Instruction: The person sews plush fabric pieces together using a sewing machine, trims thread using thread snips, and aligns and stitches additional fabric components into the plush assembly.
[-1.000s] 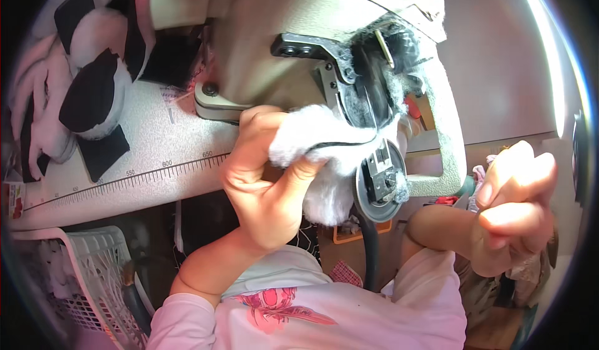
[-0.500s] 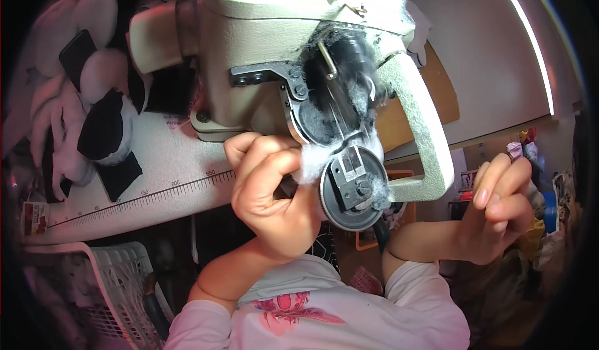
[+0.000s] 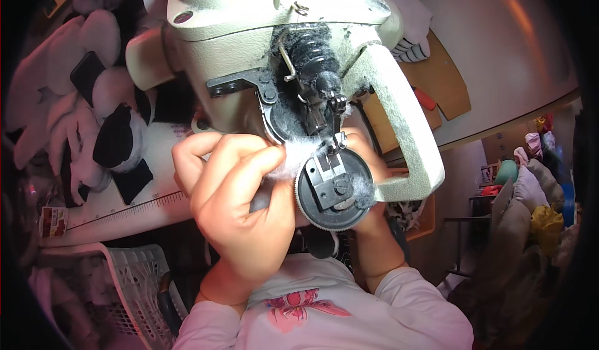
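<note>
A cream industrial sewing machine, its head coated in dark lint, fills the top centre and overhangs the tabletop's near edge, leaving little room around the needle. Black and white plush pieces crowd the tabletop's left end; a white plastic basket sits below that edge. The left hand pinches a white fluffy fabric piece in a narrow grip, just beside the black round wheel. The right hand is mostly hidden behind the wheel; its grip cannot be told.
</note>
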The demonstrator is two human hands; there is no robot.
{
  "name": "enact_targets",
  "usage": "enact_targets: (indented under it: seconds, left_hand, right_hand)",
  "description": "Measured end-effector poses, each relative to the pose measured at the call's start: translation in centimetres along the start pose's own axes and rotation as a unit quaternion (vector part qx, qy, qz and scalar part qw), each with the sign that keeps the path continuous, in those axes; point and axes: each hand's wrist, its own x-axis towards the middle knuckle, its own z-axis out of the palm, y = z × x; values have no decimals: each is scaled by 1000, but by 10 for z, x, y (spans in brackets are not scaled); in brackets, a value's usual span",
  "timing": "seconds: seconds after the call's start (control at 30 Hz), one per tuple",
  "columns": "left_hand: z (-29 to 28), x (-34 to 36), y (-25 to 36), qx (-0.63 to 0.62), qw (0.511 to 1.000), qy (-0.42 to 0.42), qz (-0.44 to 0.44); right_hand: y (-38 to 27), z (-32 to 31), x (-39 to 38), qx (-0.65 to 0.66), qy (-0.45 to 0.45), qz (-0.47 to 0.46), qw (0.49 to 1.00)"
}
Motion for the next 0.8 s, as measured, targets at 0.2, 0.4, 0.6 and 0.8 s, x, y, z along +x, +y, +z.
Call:
enact_targets:
  seconds: [0.2,0.4,0.6,0.8]
  left_hand:
    - [4,-3,5,30,999,8,21]
    - [6,-6,4,-6,1000,28,4]
    - [-15,12,25,142,989,-26,41]
    - [-10,6,21,116,993,-26,26]
  right_hand:
    - [-1,20,-9,19,71,-3,997]
    - [8,43,-29,84,115,37,989]
    - [-21,53,-42,-7,-42,161,986]
    - [-15,67,-40,-97,22,62,993]
